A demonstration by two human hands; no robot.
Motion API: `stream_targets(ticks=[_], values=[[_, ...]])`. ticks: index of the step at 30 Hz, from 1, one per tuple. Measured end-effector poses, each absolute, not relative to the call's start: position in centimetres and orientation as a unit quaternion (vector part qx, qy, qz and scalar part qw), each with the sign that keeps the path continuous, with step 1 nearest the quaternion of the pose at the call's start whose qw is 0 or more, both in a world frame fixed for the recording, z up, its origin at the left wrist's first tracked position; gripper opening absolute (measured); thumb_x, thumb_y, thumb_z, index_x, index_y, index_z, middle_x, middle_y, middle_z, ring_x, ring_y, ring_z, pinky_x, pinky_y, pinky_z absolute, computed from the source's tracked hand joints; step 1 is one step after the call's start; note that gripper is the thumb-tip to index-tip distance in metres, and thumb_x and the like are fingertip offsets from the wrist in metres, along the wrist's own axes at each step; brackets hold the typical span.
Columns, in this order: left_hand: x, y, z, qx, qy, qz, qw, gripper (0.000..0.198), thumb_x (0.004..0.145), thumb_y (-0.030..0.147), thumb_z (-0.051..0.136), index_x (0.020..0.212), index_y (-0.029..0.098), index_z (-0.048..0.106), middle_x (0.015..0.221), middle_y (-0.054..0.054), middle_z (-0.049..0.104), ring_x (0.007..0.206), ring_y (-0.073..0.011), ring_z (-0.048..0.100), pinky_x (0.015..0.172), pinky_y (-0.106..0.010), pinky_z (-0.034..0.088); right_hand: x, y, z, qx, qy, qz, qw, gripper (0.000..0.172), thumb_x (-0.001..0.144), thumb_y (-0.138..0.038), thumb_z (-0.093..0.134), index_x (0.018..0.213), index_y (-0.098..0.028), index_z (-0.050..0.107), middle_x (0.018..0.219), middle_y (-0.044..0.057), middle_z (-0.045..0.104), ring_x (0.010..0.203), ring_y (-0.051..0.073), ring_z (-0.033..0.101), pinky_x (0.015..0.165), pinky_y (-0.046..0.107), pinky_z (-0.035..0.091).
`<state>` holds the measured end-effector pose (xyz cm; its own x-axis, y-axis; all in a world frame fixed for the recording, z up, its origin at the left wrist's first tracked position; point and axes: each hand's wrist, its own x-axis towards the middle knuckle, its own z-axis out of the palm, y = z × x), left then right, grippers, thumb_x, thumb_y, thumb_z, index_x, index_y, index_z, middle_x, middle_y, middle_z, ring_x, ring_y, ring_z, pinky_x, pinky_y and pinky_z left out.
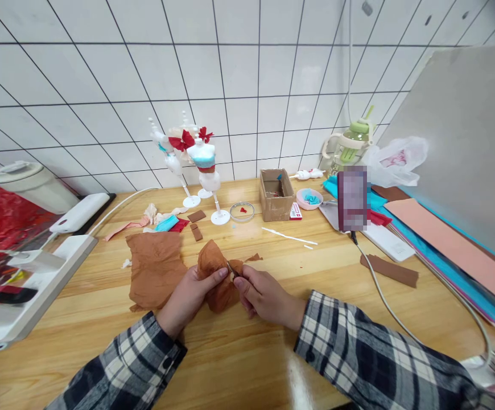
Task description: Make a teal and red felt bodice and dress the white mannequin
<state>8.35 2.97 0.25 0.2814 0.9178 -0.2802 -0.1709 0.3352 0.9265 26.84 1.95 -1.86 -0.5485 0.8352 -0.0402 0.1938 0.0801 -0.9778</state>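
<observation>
My left hand [194, 293] pinches a crumpled piece of brown crepe paper [210, 258] between thumb and fingers, just above the table. My right hand [262, 290] is closed around small scissors [231, 267], mostly hidden by the fingers. Their dark blades meet the paper's right edge, close to my left thumb. A larger wrinkled brown sheet [156, 265] lies flat beside my left hand. Beyond my right hand rests a small brown scrap [254, 257].
White mini mannequins [208, 162] with red bows stand at the back, near a clear ring [242, 212]. A cardboard box [276, 196], pink bowl [309, 199] and propped phone [352, 199] are further right. A power strip [55, 279] lies left; coloured paper sheets [456, 245] lie right.
</observation>
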Motion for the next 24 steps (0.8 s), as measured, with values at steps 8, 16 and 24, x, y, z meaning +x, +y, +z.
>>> stream_targets(ticks=[8,16,24], values=[[8.18,2.99,-0.03,0.416,0.45,0.4,0.682,0.029,0.075,0.03,0.074,0.099,0.014,0.07,0.099,-0.01,0.075,0.088,-0.0236,0.069,0.086,-0.035,0.052,26.72,2.02,-1.63,-0.379,-0.675,0.558,0.298,0.033,0.097,-0.051,0.03,0.082,-0.023,0.04,0.052,-0.007,0.047,0.037,0.009,0.049,0.034,0.017,0.038],[8.12,3.11,0.17,0.411,0.445,0.39,0.693,0.03,0.076,0.031,0.073,0.1,0.013,0.07,0.102,-0.011,0.074,0.091,-0.0244,0.069,0.087,-0.036,0.051,26.6,2.13,-2.19,-0.389,-0.643,0.595,0.286,0.037,0.094,-0.057,0.031,0.082,-0.023,0.039,0.053,-0.007,0.048,0.036,0.008,0.048,0.032,0.017,0.036],[8.19,3.14,0.35,0.407,0.448,0.393,0.692,0.031,0.075,0.03,0.074,0.1,0.012,0.07,0.102,-0.011,0.074,0.095,-0.0266,0.068,0.091,-0.039,0.05,26.63,2.14,-1.98,-0.384,-0.644,0.599,0.281,0.037,0.094,-0.056,0.032,0.082,-0.023,0.039,0.052,-0.008,0.048,0.036,0.008,0.047,0.034,0.017,0.036]])
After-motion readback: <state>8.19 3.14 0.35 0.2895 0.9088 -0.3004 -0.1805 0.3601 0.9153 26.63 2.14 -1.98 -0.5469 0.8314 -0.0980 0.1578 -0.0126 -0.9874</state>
